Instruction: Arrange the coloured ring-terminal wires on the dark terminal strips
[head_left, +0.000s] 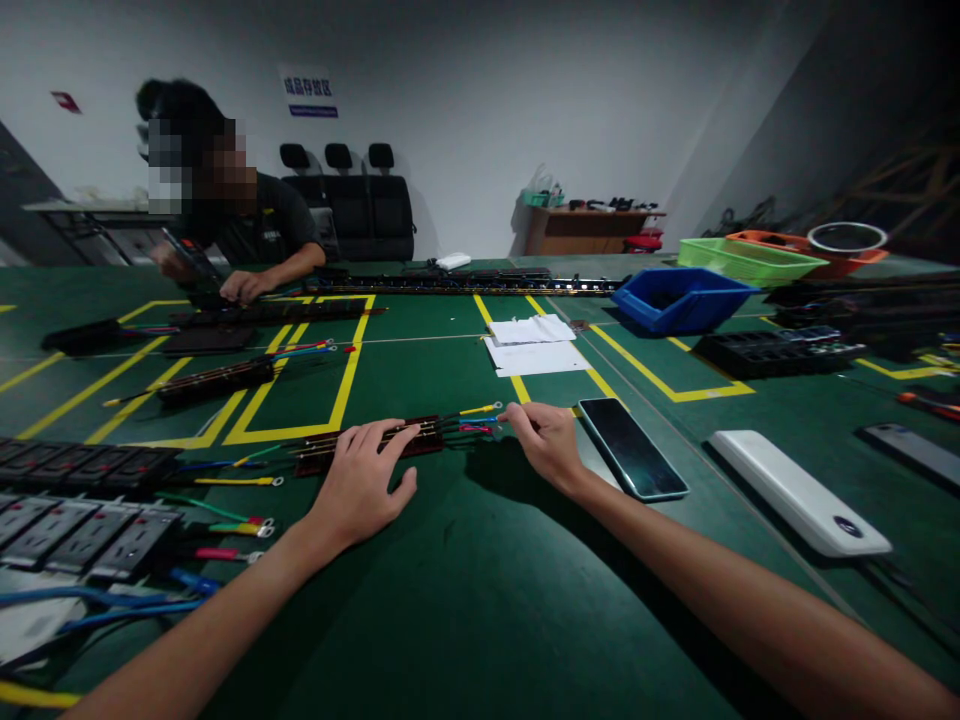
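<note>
A dark brown strip with metal rails point(322, 458) lies across the green table in front of me. My left hand point(367, 475) rests over it, fingers spread and thumb out to the side, covering its middle. From its right end run yellow, blue and red wires point(472, 422) tipped with ring terminals. My right hand point(546, 440) is closed in a pinch at the end of the blue wire; its fingertips hide the terminal. Just right of that hand lies a phone point(634, 448), with a pale sheet partly beneath it.
Rows of socket strips point(90, 535) with loose wires fill the left side. Another wired strip point(217, 382) lies beyond. White papers point(536, 355), a blue bin point(682, 300) and a white power bank point(799, 490) are to the right. Opposite, a person point(247, 220) handles a tool.
</note>
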